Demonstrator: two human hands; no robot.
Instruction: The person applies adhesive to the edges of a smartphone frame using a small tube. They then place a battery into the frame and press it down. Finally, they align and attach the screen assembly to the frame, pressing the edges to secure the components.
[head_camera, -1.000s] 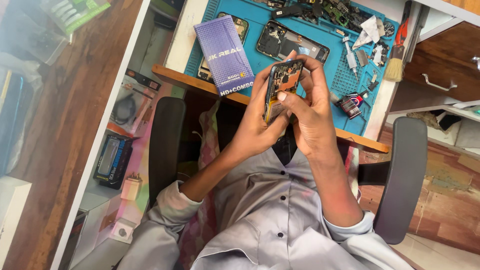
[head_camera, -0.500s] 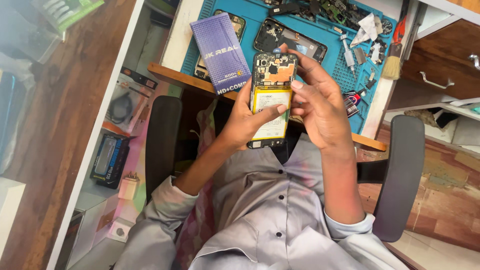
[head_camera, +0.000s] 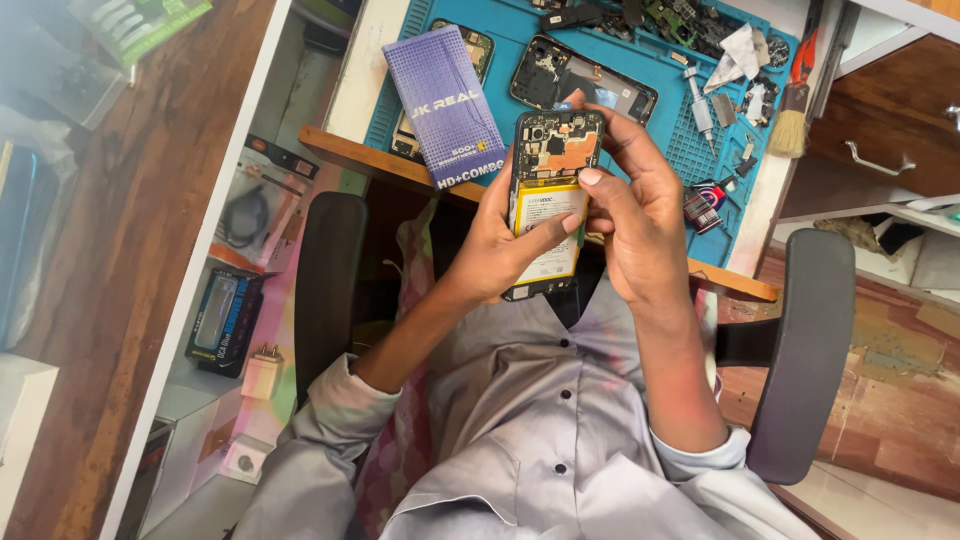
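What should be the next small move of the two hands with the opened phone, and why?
Probably press the battery gently flat with the left thumb. The left hand holds the opened phone from the side, its thumb on the yellow battery; the right hand steadies the other edge, forefinger near the board above.

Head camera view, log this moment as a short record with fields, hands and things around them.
left hand: holds the opened phone from its left side, thumb across the yellow battery
right hand: fingers on the phone's right edge
phone state: back off, circuit board exposed
behind phone: blue mat, purple box, second phone frame, brush
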